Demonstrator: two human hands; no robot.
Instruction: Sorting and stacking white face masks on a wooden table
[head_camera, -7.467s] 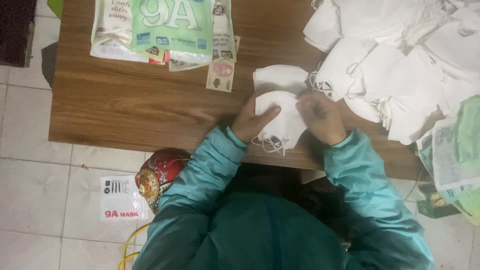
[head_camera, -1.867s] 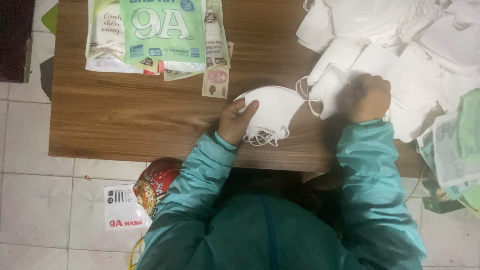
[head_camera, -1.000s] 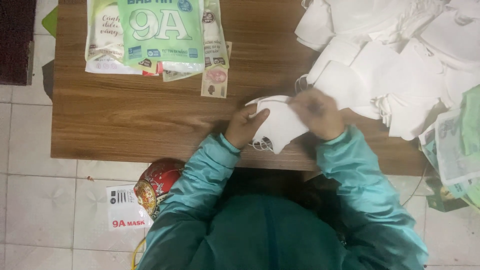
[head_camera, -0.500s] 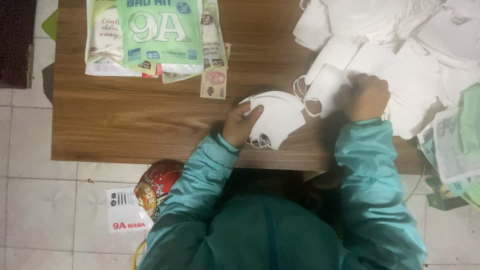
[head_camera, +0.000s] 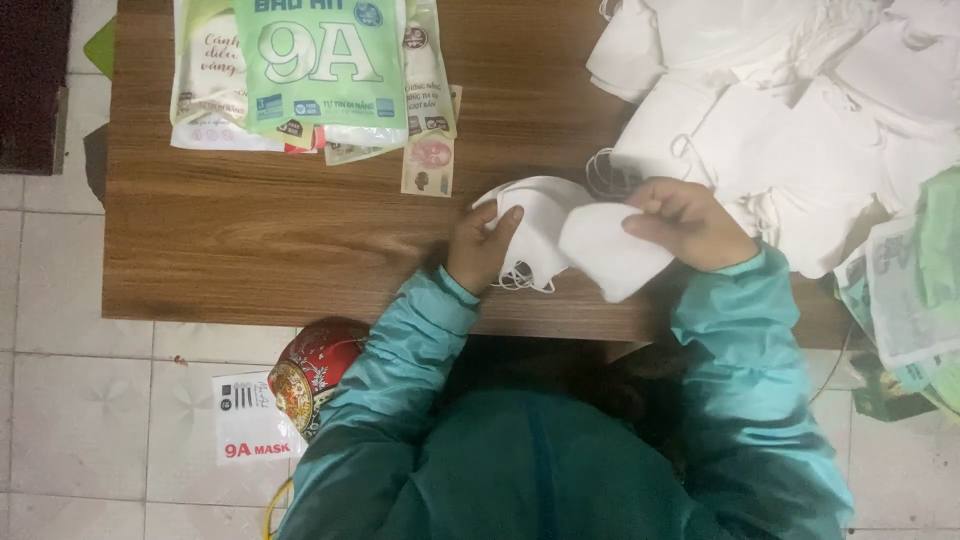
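My left hand rests on a small stack of white face masks near the front edge of the brown wooden table. In my right hand I grip a single white mask, held just right of the stack and overlapping its edge. Elastic ear loops trail from under the stack. Both teal sleeves reach in from below.
A big loose pile of white masks fills the table's back right. Green and white printed packets lie at the back left. More packets hang off the right edge. On the tiled floor lie a red patterned round object and a white label.
My right hand has come back from the loose pile with one white mask and brought it beside the stack. My left hand has stayed on the stack.
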